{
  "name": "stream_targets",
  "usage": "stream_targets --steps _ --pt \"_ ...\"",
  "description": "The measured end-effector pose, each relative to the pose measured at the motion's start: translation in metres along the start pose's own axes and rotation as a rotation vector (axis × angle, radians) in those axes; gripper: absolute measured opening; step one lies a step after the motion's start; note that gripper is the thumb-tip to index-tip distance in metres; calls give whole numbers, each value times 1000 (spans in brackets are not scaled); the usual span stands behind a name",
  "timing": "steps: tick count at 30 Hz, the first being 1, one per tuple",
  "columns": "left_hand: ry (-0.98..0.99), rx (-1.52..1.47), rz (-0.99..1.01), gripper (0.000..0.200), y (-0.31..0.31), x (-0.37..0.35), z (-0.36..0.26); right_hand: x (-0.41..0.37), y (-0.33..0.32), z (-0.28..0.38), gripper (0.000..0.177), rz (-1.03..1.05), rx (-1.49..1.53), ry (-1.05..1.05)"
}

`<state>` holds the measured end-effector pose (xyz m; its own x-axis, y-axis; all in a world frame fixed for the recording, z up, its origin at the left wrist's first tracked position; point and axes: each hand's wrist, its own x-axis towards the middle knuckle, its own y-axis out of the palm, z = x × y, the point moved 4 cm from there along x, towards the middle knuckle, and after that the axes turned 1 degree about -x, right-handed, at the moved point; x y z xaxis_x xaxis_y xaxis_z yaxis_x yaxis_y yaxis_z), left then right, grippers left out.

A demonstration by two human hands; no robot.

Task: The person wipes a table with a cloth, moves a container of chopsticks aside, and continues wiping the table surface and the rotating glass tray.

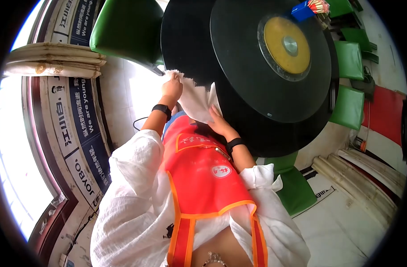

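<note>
A white cloth point(195, 101) with a ragged, frayed edge is stretched between my two hands at the near left rim of the black round table point(185, 40). My left hand point(172, 88) is closed on the cloth's left end, and a dark band circles that wrist. At the cloth's right side, my right hand point(221, 123) grips its lower edge, with some fingers hidden behind the fabric. A corner of the cloth stands up above the right hand. My red apron point(208, 178) with orange trim hangs just below both hands, a pen-like object clipped on it.
On the table sits a dark turntable point(239, 53) with a yellow and silver hub point(286, 44). A blue box point(302, 11) of thin sticks stands at its far edge. Green chairs point(127, 31) surround the table. A window point(25, 164) and tied curtain point(56, 60) are at left.
</note>
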<state>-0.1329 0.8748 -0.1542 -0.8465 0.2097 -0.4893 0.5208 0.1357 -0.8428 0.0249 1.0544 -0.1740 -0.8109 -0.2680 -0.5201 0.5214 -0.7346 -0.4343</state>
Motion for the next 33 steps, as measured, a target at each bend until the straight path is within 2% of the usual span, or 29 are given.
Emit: stream_targets --steps 5,6,8,11,15,20,22,25,28,33 --pt "49 -19 -86 50 36 -15 6 0 2 -2 61 -14 -6 17" --pt "6 37 -9 52 32 -26 0 0 2 -2 61 -25 -8 0" --pt "32 121 -99 54 50 -30 1 0 2 -3 61 -25 -5 2" --pt "55 80 -108 53 50 -17 3 3 1 -5 61 -31 -32 -14" --pt "14 28 -93 50 18 -2 2 1 3 -7 61 -43 -33 -37" --pt "-70 -91 -66 60 40 -15 -3 -2 3 -3 61 -43 -35 0" --pt "-83 -63 -13 62 32 -29 -9 -3 3 -4 61 -44 -32 7" --pt "-121 8 -35 63 31 -18 -5 -4 4 -9 61 -35 -17 13" --pt "-74 -55 -85 60 21 -3 2 -7 6 -9 61 -48 -13 -28" --pt "-35 16 0 63 26 -19 -5 -6 6 -2 62 -49 -28 -6"
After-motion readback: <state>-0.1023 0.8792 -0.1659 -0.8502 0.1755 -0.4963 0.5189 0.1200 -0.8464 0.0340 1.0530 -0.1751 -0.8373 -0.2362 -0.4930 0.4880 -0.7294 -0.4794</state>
